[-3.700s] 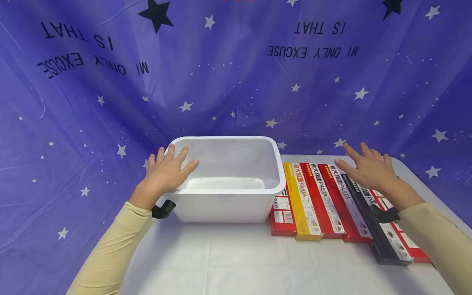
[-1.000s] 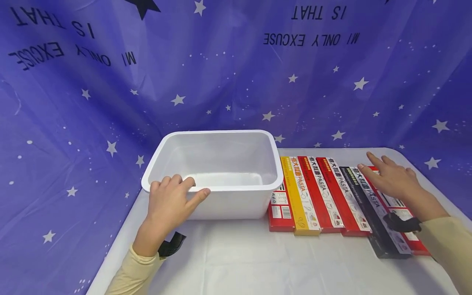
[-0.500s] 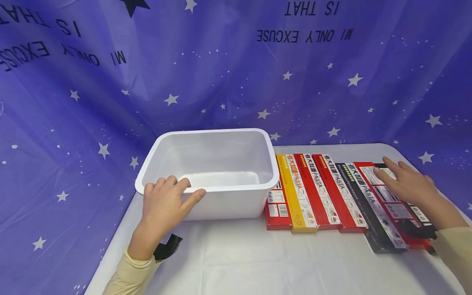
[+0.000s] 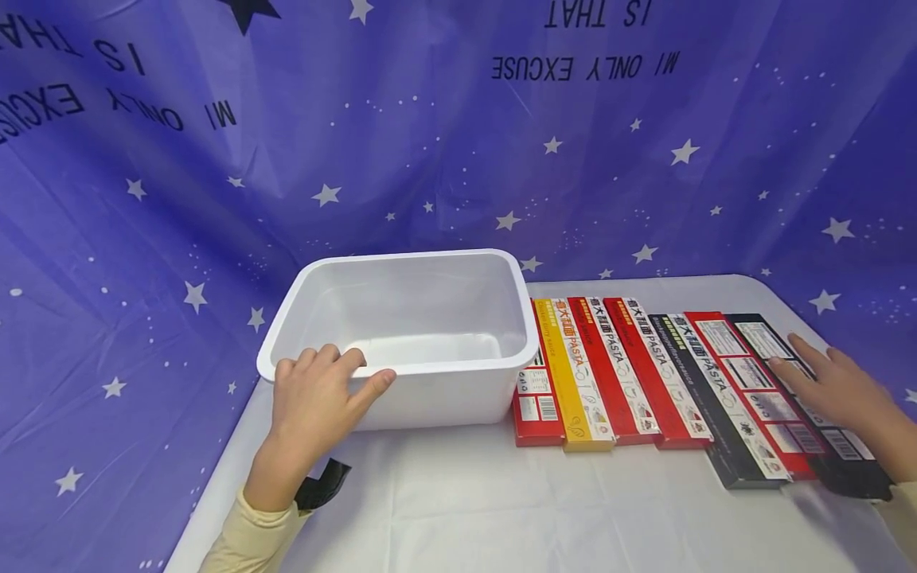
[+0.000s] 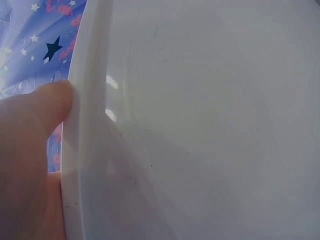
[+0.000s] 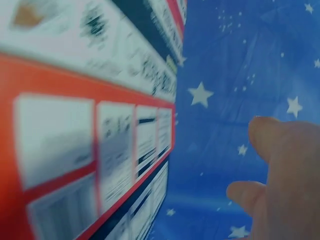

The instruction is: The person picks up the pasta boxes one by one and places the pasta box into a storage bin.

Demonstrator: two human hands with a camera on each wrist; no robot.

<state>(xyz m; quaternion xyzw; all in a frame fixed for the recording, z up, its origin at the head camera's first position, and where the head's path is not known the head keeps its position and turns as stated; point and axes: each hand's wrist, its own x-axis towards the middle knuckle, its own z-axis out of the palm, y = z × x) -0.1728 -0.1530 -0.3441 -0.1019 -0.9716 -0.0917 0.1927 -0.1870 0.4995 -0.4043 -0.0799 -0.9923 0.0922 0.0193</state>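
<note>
A white plastic bin (image 4: 437,398) stands left of centre, its inside visible and bare. My left hand (image 4: 311,410) grips its near rim, fingers hooked over the edge and thumb along the outside. In the left wrist view the thumb (image 5: 55,102) touches the bin's edge. To the right lies a row of flat pasta boxes: a yellow box (image 4: 571,370), red boxes (image 4: 609,382), a black box (image 4: 705,398), a red box back side up (image 4: 759,374) and a black box (image 4: 762,334) at the far right. My right hand (image 4: 848,398) hovers open beside that last box, holding nothing.
The table has a white cloth (image 4: 458,501). A purple curtain (image 4: 430,119) with stars and lettering hangs behind and along the sides. The leftmost red box (image 4: 539,414) lies right against the bin's right side.
My left hand has come down from above the bin's left side onto its near rim. The right hand has moved right across the boxes, uncovering the last red and black ones. The view has tilted down.
</note>
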